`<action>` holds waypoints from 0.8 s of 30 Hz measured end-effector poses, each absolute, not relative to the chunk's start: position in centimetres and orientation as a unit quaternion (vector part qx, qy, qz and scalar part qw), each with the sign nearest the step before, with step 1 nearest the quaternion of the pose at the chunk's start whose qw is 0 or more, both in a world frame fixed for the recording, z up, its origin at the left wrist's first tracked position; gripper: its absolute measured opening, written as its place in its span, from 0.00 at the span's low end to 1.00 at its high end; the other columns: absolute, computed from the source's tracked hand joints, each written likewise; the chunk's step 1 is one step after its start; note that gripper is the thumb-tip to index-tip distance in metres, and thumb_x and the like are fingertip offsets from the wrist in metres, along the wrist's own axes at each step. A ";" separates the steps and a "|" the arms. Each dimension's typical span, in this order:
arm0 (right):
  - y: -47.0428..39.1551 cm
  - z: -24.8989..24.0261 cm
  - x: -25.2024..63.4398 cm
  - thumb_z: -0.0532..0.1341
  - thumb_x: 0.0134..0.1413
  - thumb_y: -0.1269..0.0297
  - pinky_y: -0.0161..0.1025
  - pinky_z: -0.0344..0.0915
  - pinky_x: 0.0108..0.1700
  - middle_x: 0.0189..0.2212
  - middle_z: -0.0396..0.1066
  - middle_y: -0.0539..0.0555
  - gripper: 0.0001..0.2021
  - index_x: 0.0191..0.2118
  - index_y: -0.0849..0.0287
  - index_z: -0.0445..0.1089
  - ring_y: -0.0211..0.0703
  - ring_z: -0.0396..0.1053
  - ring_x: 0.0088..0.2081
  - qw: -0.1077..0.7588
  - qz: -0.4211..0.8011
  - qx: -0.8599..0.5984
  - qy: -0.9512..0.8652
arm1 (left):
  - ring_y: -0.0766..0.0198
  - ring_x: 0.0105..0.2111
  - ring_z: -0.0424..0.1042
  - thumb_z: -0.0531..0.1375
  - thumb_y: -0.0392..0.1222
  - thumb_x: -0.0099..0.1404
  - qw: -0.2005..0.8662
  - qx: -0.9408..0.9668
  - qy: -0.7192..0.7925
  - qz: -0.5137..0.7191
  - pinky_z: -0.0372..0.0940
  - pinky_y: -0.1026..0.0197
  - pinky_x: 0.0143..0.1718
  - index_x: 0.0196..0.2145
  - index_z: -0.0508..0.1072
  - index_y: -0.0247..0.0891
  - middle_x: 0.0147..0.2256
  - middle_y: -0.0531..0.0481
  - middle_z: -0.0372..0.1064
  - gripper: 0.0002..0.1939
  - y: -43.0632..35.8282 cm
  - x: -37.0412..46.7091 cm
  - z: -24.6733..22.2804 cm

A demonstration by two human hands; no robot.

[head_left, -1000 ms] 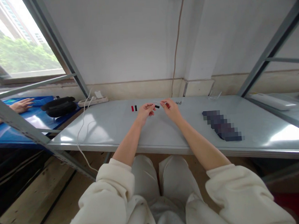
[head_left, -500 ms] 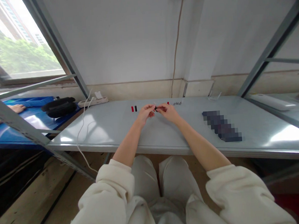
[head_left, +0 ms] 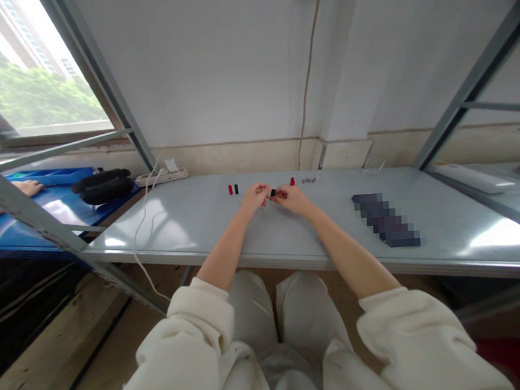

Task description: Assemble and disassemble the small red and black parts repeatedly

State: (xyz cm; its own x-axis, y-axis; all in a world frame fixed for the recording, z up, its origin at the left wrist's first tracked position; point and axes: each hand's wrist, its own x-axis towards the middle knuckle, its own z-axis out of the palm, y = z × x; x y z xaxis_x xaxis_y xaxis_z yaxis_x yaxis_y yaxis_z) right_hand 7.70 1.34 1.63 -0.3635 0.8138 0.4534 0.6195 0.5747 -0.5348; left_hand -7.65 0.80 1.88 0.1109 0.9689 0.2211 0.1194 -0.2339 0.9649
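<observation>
Over the middle of the grey table, my two hands are held close together. In the fingertips of my right hand is a small black cylinder-shaped piece. My left hand is closed in a pinch right beside it; whatever its fingers hold is too small to make out. To the left stand a small red cylinder and a small black cylinder. Just behind my right hand is another red piece, with several tiny grey metal parts to its right.
A blurred-out dark object lies on the right of the table. At the back left sits a white power strip, its cable hanging over the front edge. Another person's hand rests on a blue table near a black case.
My hands have parted slightly, and the black piece in my right fingers shows more fully. More of the red piece behind my right hand is visible.
</observation>
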 end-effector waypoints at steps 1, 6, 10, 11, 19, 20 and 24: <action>1.5 1.6 8.0 0.58 0.45 0.61 0.32 0.55 0.28 0.21 0.67 0.50 0.08 0.26 0.61 0.67 0.35 0.60 0.24 0.341 0.125 -0.456 -0.812 | 0.73 0.17 0.57 0.59 0.43 0.54 0.378 0.628 0.465 0.496 0.52 0.67 0.21 0.28 0.67 0.37 0.20 0.55 0.62 0.07 0.8 -7.6 1.7; 2.4 1.7 10.2 0.58 0.45 0.65 0.35 0.56 0.30 0.25 0.70 0.55 0.05 0.26 0.60 0.68 0.39 0.64 0.27 0.303 0.055 -0.576 -0.758 | 0.67 0.24 0.61 0.57 0.37 0.55 0.180 0.718 0.493 0.457 0.58 0.64 0.33 0.31 0.69 0.40 0.24 0.53 0.64 0.04 0.8 -7.8 0.6; 2.7 1.9 11.7 0.58 0.46 0.63 0.36 0.58 0.30 0.27 0.71 0.58 0.07 0.26 0.60 0.70 0.44 0.67 0.30 0.292 0.031 -0.675 -0.677 | 0.66 0.25 0.62 0.55 0.37 0.56 0.151 0.740 0.501 0.423 0.58 0.63 0.34 0.32 0.70 0.40 0.25 0.51 0.66 0.05 0.9 -7.9 0.3; 2.7 1.9 12.0 0.58 0.46 0.63 0.36 0.58 0.30 0.28 0.71 0.59 0.07 0.27 0.60 0.70 0.44 0.68 0.31 0.287 0.028 -0.689 -0.665 | 0.65 0.25 0.62 0.55 0.37 0.56 0.145 0.745 0.503 0.412 0.58 0.63 0.34 0.32 0.70 0.40 0.26 0.51 0.66 0.06 0.9 -7.9 0.3; 3.0 1.3 11.8 0.58 0.47 0.61 0.35 0.61 0.35 0.33 0.72 0.58 0.10 0.32 0.61 0.72 0.43 0.69 0.36 0.258 0.053 -0.702 -0.661 | 0.66 0.29 0.66 0.52 0.38 0.59 0.097 0.778 0.529 0.324 0.59 0.64 0.35 0.36 0.70 0.38 0.31 0.50 0.70 0.10 0.8 -7.9 0.5; 3.1 1.2 11.7 0.58 0.47 0.61 0.35 0.61 0.36 0.33 0.72 0.58 0.10 0.32 0.61 0.73 0.43 0.68 0.36 0.257 0.052 -0.700 -0.664 | 0.66 0.30 0.66 0.51 0.38 0.59 0.096 0.779 0.530 0.320 0.59 0.64 0.35 0.36 0.70 0.38 0.31 0.50 0.70 0.10 0.7 -7.8 0.5; 3.3 1.0 11.5 0.58 0.48 0.61 0.36 0.61 0.37 0.35 0.72 0.58 0.11 0.35 0.61 0.73 0.44 0.68 0.38 0.252 0.048 -0.692 -0.675 | 0.65 0.31 0.67 0.51 0.38 0.59 0.096 0.781 0.531 0.314 0.60 0.64 0.36 0.36 0.71 0.38 0.32 0.49 0.71 0.10 0.5 -7.7 0.7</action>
State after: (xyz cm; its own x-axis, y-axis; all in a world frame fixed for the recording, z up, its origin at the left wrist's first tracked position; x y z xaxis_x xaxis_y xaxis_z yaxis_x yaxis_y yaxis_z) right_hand 11.54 3.32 0.99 0.0835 0.9583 0.2734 0.9097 0.0387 -0.4135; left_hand -7.73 0.54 0.71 0.2385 0.8896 0.3896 0.7694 -0.4179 0.4831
